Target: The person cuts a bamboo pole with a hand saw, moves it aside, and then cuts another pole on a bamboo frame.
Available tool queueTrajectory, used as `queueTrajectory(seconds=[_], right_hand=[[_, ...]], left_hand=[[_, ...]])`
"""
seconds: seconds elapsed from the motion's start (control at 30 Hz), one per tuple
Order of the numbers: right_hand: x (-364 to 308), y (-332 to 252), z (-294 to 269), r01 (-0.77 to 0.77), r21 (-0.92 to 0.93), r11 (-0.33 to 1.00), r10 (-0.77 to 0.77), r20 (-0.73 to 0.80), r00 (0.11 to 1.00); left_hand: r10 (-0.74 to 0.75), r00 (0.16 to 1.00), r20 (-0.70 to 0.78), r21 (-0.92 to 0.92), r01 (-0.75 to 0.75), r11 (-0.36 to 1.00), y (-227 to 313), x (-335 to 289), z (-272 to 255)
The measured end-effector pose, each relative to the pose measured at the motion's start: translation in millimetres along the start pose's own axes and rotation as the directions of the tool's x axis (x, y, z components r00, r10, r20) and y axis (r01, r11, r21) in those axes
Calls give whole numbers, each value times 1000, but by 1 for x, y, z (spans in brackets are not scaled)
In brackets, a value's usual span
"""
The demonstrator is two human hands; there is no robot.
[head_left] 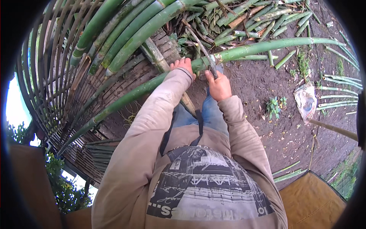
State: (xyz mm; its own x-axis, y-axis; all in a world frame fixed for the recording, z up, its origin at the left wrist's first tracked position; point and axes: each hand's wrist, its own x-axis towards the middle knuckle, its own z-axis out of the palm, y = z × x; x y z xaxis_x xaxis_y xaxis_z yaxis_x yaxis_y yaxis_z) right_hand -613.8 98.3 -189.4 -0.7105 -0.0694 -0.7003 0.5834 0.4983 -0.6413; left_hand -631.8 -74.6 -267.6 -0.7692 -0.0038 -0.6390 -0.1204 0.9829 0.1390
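A long green bamboo pole (pixel 259 49) runs from the lower left up to the far right, across the front of my legs. My left hand (pixel 183 66) wraps over it from above, its fingertips partly hidden. Just to the right, my right hand (pixel 220 86) is closed round the grip of what looks like a bow saw (pixel 199 41), with a slim, curved, weathered frame. The saw crosses the pole beside a pale joint; where its blade meets the bamboo is hard to make out. Under the pole, a thinner bamboo support (pixel 155 55) slants toward my legs.
Thick green bamboo poles (pixel 133 42) lean at the upper left beside a rack of slender dark poles (pixel 45 65). Cut bamboo pieces (pixel 263 21) are heaped at the back. Right of me, muddy ground (pixel 251 95) holds a pale sack-like piece (pixel 305 100) and bamboo lengths (pixel 339 92).
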Motion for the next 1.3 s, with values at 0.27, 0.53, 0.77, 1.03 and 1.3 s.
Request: queueTrajectory(seconds=[0.27,0.53,0.77,1.03,1.3], right_hand=[[0,4,-1,23,-10,1000,-23,-46,999],[-133,-30,-75,-52,-35,998,53,33,998],[30,-23,6,137,-57,989,-142,-106,984],[-131,-24,-77,-186,-60,981,191,91,977],[-30,-3,-21,34,-26,999,-34,-28,999]], left_hand=[[138,931,-338,92,-114,989,-11,3,33],[23,982,-189,-31,-30,999,-16,8,18],[48,994,-102,-33,-51,998,-12,18,7],[25,999,-20,-63,-27,998,-16,13,5],[46,999,24,-45,-45,998,-13,14,-8]])
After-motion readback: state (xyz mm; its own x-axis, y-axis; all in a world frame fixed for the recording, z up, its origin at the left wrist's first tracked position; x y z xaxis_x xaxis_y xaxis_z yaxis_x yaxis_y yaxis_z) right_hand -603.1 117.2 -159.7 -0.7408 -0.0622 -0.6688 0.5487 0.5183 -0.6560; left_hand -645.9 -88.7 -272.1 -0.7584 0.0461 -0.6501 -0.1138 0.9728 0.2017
